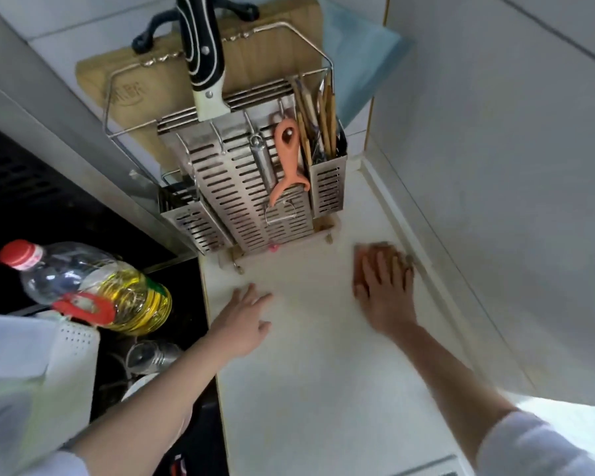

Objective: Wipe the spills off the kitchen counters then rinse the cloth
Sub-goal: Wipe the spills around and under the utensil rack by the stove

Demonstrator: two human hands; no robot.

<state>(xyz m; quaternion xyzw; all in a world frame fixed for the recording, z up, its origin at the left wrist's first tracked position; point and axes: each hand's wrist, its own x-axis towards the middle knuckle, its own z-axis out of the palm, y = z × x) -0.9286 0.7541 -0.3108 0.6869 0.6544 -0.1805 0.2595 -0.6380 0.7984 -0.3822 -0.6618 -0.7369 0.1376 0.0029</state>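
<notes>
**Cloth pressed flat at the back of the white surface**

The right hand (385,286) lies flat with fingers spread on a small orange-tan wiping cloth (375,252), pressing it against the pale white counter surface (306,389) near the raised back edge by the wall. The left hand (244,317) rests open on the same surface, fingers straight, holding nothing. Just beyond both hands stands a perforated stainless-steel utensil rack (248,187) carrying an orange peeler (287,156). A clear plastic bottle of yellow oil (93,286) with a red cap sits to the left.
</notes>
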